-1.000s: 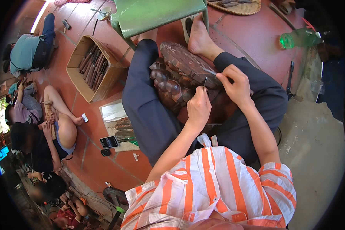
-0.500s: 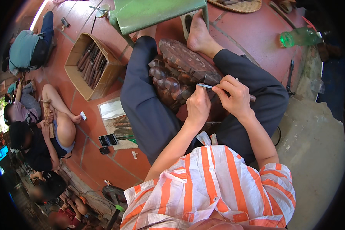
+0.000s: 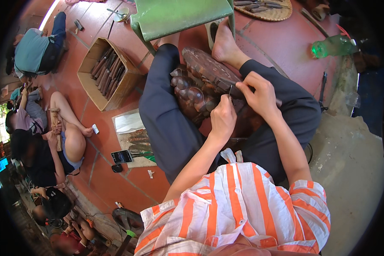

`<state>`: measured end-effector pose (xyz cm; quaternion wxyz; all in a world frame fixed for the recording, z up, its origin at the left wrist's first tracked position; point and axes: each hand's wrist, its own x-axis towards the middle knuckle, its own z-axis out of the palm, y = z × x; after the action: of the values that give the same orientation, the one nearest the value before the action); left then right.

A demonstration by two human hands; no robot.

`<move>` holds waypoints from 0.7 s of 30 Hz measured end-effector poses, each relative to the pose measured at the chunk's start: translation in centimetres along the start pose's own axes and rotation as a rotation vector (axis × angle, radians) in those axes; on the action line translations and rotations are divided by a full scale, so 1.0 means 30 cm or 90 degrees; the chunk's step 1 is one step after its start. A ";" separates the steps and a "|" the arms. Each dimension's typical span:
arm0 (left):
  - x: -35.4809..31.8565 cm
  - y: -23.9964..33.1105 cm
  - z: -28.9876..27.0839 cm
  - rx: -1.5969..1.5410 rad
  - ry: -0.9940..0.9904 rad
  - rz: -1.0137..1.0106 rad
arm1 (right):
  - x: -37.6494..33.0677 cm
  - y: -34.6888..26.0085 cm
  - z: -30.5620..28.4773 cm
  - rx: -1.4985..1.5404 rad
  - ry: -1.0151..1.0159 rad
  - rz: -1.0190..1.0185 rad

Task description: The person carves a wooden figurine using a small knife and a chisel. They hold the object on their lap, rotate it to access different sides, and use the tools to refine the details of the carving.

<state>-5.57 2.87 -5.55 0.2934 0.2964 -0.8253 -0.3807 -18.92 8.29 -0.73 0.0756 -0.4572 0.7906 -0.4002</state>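
A dark reddish-brown carved wooden piece (image 3: 209, 70) lies between my legs, with rounded knobs along its left side and a flat oval slab on top. My left hand (image 3: 223, 116) is closed around a thin blade-like tool (image 3: 231, 90), whose narrow end points up past the fingers. Close to that tip, the fingers of my right hand (image 3: 260, 94) are pinched together over the slab's near right edge. Whatever sits in that pinch is too small to make out. A brown rod end (image 3: 278, 103) shows beside the right wrist, partly hidden.
A green plastic stool (image 3: 181, 21) stands ahead of me. To the left are a cardboard box (image 3: 130, 87) of wooden-handled tools, a phone (image 3: 122, 156) and several seated people. A green bottle (image 3: 335, 46) lies at far right, near a woven tray (image 3: 281, 16).
The pale strip that spanned both hands now shows as a thin, dark, upright edge. My right hand has risen slightly, farther from the left. The whole view has shifted a little.
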 end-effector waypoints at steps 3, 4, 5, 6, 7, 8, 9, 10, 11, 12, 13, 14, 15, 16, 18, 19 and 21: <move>-0.016 0.005 -0.006 0.017 0.031 0.034 | -0.027 0.019 0.004 0.030 0.020 0.058; 0.003 0.002 -0.004 0.020 0.027 0.028 | -0.021 0.013 -0.007 0.048 0.034 0.053; 0.000 0.004 -0.004 0.018 0.025 0.023 | -0.013 0.006 -0.023 0.066 0.048 0.047; 0.001 0.002 -0.002 0.017 0.024 0.021 | -0.028 -0.009 -0.032 0.062 0.042 0.021; 0.003 0.001 0.000 0.015 0.022 0.019 | -0.055 -0.026 -0.037 0.059 0.035 -0.006; 0.005 -0.002 -0.002 0.024 0.017 0.015 | -0.076 -0.037 -0.034 0.051 0.029 -0.021; 0.004 0.001 -0.008 0.031 0.008 0.010 | -0.097 -0.049 -0.034 0.022 0.024 -0.021; 0.003 0.004 -0.010 0.038 -0.001 0.004 | -0.103 -0.046 -0.036 0.003 0.024 -0.030; 0.001 0.006 -0.007 0.034 0.003 0.010 | -0.109 -0.044 -0.038 -0.016 0.025 -0.038; 0.003 0.006 -0.006 0.032 0.008 0.015 | -0.110 -0.047 -0.040 -0.023 0.022 -0.038; 0.002 0.006 -0.006 0.029 0.013 0.020 | -0.108 -0.053 -0.043 -0.030 0.020 -0.039; -0.001 0.006 -0.007 0.033 0.011 0.020 | -0.107 -0.058 -0.045 -0.037 0.018 -0.040; -0.001 0.006 -0.008 0.036 0.010 0.020 | -0.105 -0.059 -0.045 -0.043 0.016 -0.039; -0.002 0.006 -0.007 0.039 0.008 0.019 | -0.103 -0.060 -0.044 -0.048 0.014 -0.039; -0.004 0.005 -0.006 0.046 0.017 0.030 | -0.093 -0.065 -0.045 -0.058 0.011 -0.036; -0.006 0.005 -0.005 0.050 0.021 0.035 | -0.078 -0.066 -0.046 -0.062 0.009 -0.033; -0.007 0.006 0.001 0.052 0.015 0.024 | -0.054 -0.057 -0.042 -0.059 0.014 -0.032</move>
<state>-5.51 3.12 -5.49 0.2978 0.2971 -0.8421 -0.3375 -17.47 9.81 0.93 0.0351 -0.4758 0.7973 -0.3697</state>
